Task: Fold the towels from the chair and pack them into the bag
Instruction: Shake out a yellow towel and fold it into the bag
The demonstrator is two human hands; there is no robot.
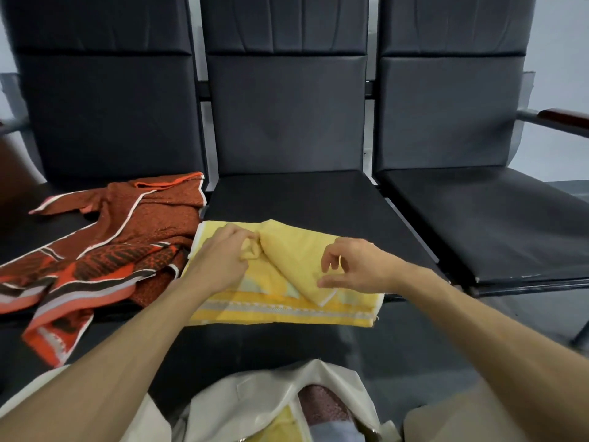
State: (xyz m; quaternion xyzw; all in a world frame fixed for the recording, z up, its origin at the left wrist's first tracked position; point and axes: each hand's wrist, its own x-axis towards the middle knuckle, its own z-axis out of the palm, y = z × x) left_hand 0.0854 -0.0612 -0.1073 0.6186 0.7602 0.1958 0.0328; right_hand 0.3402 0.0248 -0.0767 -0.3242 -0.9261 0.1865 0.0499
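The yellow towel (287, 301), soft terry with a striped woven band, lies at the front edge of the middle chair (302, 199) seat, one corner folded over into a triangle. The left hand (220, 260) grips a bunched fold. The right hand (357, 266) curls over the flap; whether it pinches the cloth cannot be told.

Row of three dark padded chairs in front of me, seats joined side by side. Middle seat (296, 199): yellow towel (287, 301) lies across its front edge, one flap turned over. Left seat (28, 231): rumpled red-orange towel (127, 237), hanging over the front, just beside the yellow one. Right seat (484, 218): scuffed front edge.
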